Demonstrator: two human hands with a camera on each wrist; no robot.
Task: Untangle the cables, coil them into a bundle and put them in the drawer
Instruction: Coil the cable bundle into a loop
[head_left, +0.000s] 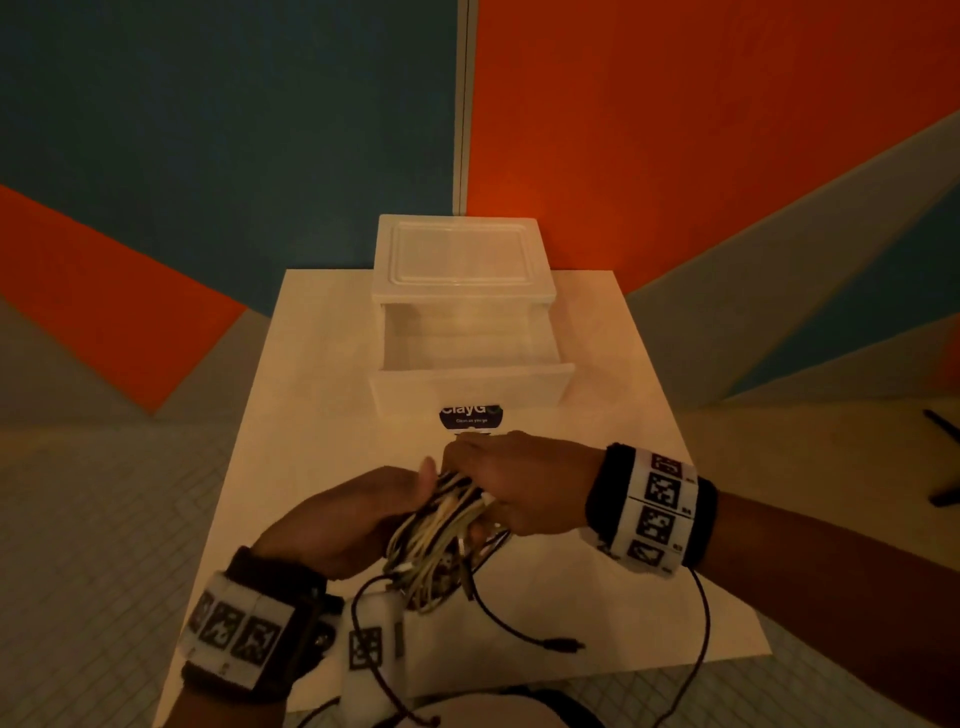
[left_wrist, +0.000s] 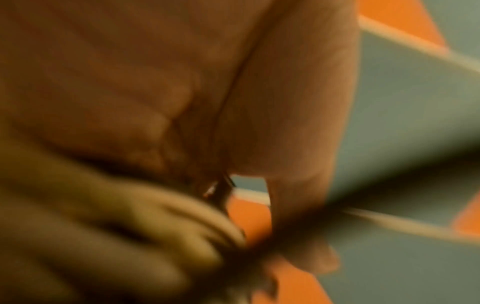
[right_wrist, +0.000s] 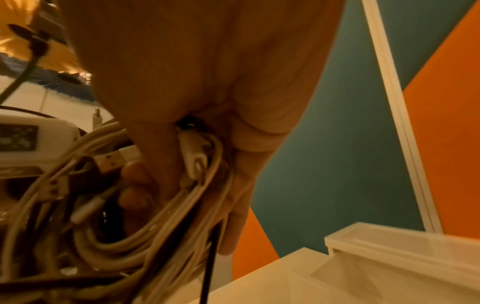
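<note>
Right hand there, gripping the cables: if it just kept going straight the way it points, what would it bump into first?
Most likely the left hand: the right hand points leftward across the cable bundle both hands hold. Depth is unclear.

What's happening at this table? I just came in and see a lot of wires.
A person holds a bundle of cables above the table, left hand and right hand both gripping it. One black cable end trails loose on the table. The drawer behind stands open, with no cables in it.

Head view looks down over table (head_left: 322, 395); wrist views close along palms; right wrist shares drawer (right_wrist: 405, 253).
</note>
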